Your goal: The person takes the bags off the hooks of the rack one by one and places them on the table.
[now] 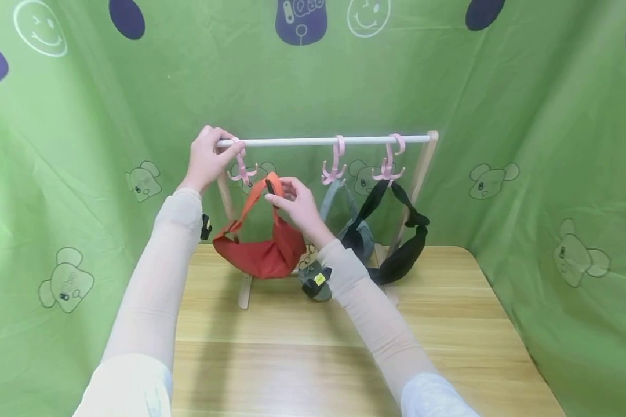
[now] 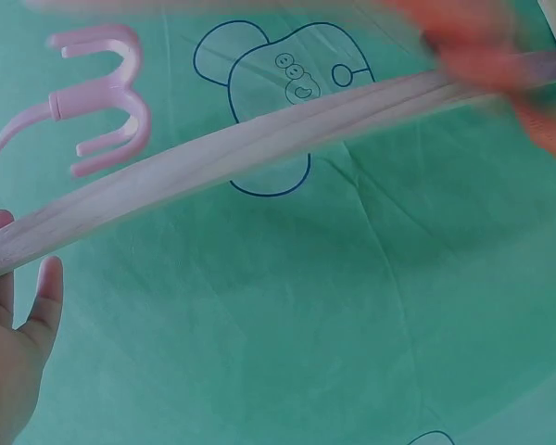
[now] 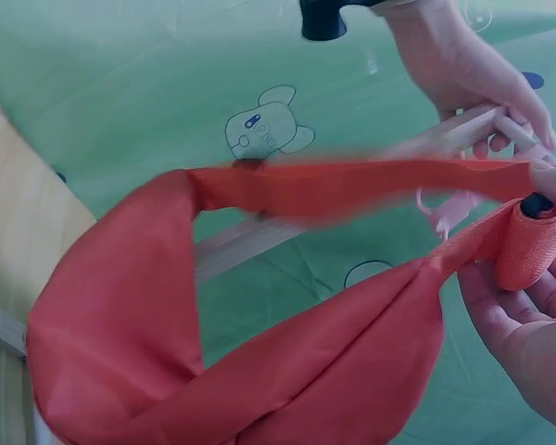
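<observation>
At the rack's left top corner, my left hand [image 1: 206,156] grips the end of the white rail [image 1: 287,142], its thumb at the top of a pink hook [image 1: 244,171]. In the left wrist view that hand [image 2: 14,343] shows behind the wooden post [image 2: 195,171]. My right hand [image 1: 302,208] pinches the orange strap [image 3: 352,190] of a red shoulder bag [image 1: 268,255], beside a small black piece on the strap. The bag hangs from this hand, its strap top just below and right of the left hook's prongs. In the right wrist view the bag [image 3: 120,315] dangles in a loop.
Two more pink hooks hang farther right on the rail. A grey-blue bag [image 1: 365,237] hangs from the middle hook [image 1: 334,165], a black bag [image 1: 407,255] from the right one [image 1: 389,165]. The rack stands on a wooden table [image 1: 287,359], with green printed curtain [image 1: 501,116] around it.
</observation>
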Demonstrator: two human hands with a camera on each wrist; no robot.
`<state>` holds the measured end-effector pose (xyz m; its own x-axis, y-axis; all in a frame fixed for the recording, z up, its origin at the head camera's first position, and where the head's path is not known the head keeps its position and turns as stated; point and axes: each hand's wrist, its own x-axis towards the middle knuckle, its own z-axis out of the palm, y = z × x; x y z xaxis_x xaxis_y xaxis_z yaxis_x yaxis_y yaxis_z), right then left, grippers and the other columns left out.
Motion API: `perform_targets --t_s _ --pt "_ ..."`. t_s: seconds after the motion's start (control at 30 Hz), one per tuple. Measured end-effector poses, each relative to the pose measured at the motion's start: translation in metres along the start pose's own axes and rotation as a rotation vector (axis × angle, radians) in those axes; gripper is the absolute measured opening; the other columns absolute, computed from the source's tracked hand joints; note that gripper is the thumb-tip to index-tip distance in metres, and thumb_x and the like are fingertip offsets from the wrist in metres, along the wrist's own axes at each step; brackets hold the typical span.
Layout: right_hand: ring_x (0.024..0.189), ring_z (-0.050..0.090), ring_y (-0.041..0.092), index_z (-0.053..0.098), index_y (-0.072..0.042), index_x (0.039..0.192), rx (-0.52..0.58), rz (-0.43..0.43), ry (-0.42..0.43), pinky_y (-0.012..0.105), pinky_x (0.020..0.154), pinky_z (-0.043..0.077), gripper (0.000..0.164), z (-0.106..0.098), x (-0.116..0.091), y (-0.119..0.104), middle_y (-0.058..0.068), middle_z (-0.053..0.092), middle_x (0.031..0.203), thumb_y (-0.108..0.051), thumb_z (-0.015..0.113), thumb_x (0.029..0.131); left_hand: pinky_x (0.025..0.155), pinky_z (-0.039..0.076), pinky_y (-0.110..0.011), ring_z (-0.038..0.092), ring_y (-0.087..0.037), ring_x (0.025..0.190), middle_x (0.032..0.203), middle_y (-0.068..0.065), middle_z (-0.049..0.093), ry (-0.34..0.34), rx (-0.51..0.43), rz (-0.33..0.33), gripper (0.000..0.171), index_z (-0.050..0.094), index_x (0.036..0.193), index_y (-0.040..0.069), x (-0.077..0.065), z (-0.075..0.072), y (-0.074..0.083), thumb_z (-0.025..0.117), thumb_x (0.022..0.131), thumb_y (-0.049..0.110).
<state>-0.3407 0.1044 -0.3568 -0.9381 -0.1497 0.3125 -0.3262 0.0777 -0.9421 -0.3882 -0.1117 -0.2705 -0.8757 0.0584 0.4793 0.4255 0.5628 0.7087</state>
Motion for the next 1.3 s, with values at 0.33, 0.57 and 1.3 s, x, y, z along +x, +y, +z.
perform_targets --t_s 0.33,0.57,1.3 --pt "0.105 0.063 0.021 0.059 -0.009 0.125 -0.033 0.000 -0.028 0.031 0.092 0.054 0.046 0.004 -0.004 -0.008 0.012 0.066 0.116 -0.022 0.076 0.085 0.078 0.038 -0.027 0.041 -0.014 0.087 0.090 0.005 0.041 0.004 0.000 0.006 0.039 0.066 0.108 0.010 0.000 -0.001 -0.002 0.068 0.088 0.043" --pt "0.105 0.062 0.021 0.060 -0.010 0.124 -0.066 -0.018 -0.027 0.035 0.095 0.052 0.045 0.002 -0.008 -0.011 0.011 0.066 0.115 -0.023 0.077 0.084 0.078 0.038 -0.027 0.039 -0.011 0.085 0.089 0.007 0.040 0.006 0.015 0.004 0.039 0.067 0.110 0.011 -0.002 -0.001 -0.002 0.067 0.089 0.043" --pt "0.103 0.061 0.020 0.060 -0.012 0.124 -0.111 -0.024 -0.036 0.033 0.091 0.052 0.045 -0.003 -0.012 -0.013 0.009 0.067 0.115 -0.026 0.076 0.084 0.115 0.026 -0.059 0.025 -0.027 0.147 0.163 0.003 0.015 -0.037 -0.098 0.044 0.079 0.016 0.155 0.037 -0.033 -0.005 -0.011 0.062 0.092 0.044"
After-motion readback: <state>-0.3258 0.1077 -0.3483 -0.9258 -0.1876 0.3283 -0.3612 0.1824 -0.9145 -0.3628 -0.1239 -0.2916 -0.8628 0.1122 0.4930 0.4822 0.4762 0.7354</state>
